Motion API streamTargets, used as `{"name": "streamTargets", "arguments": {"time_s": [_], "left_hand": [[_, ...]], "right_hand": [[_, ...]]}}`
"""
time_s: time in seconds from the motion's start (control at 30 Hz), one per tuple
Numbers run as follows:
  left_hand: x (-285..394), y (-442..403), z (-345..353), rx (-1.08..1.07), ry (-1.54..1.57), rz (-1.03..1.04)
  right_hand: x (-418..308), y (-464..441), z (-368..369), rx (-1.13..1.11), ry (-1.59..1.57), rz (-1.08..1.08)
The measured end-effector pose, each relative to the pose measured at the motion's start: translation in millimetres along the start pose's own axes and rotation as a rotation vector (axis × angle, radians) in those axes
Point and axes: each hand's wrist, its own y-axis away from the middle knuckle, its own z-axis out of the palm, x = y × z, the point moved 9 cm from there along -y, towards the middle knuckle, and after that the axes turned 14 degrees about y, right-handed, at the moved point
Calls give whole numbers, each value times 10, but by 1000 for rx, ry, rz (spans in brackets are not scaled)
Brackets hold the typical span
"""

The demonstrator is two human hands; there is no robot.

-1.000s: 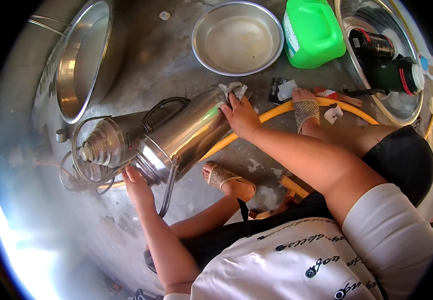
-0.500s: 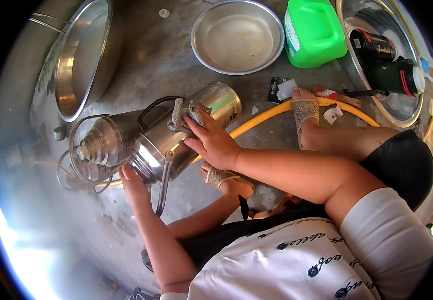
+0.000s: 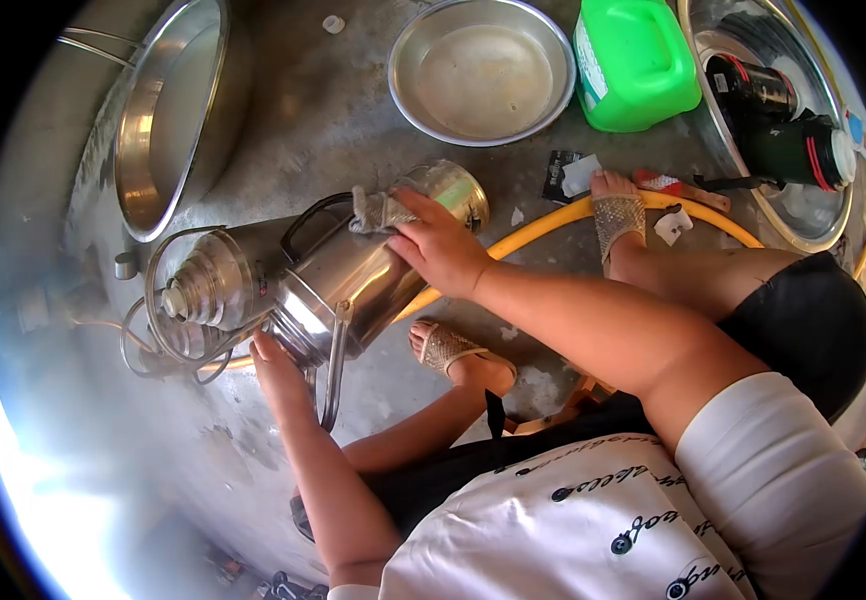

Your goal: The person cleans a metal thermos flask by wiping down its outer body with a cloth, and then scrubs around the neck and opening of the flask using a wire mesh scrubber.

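A shiny steel thermos flask (image 3: 358, 285) lies tilted in front of me, its base toward the upper right and its carrying handle hanging down. My left hand (image 3: 281, 375) grips it at the neck end, with most fingers hidden behind the metal. On the flask's upper side, near the base, my right hand (image 3: 443, 245) presses a grey cloth (image 3: 381, 212), the fingers closed over it. Just behind stands a second steel thermos flask (image 3: 215, 278) with a stepped top and a wire handle, partly covered by the first.
A wide steel basin (image 3: 173, 130) leans at the left. Ahead are a shallow steel bowl (image 3: 483, 75) and a green jerrycan (image 3: 638, 65). Dark bottles (image 3: 788, 150) lie in a large basin (image 3: 818, 235) at right. A yellow hose (image 3: 528, 235) curves past my feet.
My right hand and the cloth have shifted slightly up along the flask toward its base, and the hand now lies flatter. My left hand keeps its hold. The whole view has drifted slightly.
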Motion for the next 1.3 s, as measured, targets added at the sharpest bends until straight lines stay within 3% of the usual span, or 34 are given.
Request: {"name": "streamTargets", "arguments": {"time_s": [0.03,0.1,0.17,0.3,0.37,0.43,0.47,0.57,0.6,0.67,0.77,0.97,1.03,1.13,1.23,1.27,1.3], "left_hand": [[-22,12,-41,23,5,-13],[67,43,-33,20,-130,23],[215,156,81,-17,-17,132],[235,137,96,-23,28,156],[271,175,75,-3,-12,206],[250,229,79,-12,-103,152],[114,152,55,-33,26,107],[74,66,6,-30,-38,193],[102,77,34,-34,-33,193],[265,151,86,-11,-106,254],[357,201,94,13,-207,279],[157,114,79,-50,-23,110],[59,95,33,-71,-49,80],[-176,-35,-77,-69,-163,-56],[147,292,90,-86,-169,-93],[134,277,100,-89,-168,-92],[290,274,122,-91,-275,119]], "right_hand": [[372,-20,4,-4,148,160],[815,-59,-8,-227,70,287],[644,4,48,-87,153,354],[-596,-206,-31,-74,-284,-61],[-693,-229,-97,-46,-301,-108],[-231,-294,-19,-54,-163,19],[164,-316,138,-124,-58,117],[956,-257,168,-446,111,326],[961,-187,241,-445,118,327],[1038,58,156,-98,243,511],[409,159,12,-59,80,415],[-1113,143,-210,3,-219,-143],[-907,155,-113,-36,-239,-149],[-227,113,-94,-39,65,8],[338,74,-62,-66,163,151],[452,86,-8,-91,179,190],[424,71,-2,-92,182,192]]}}
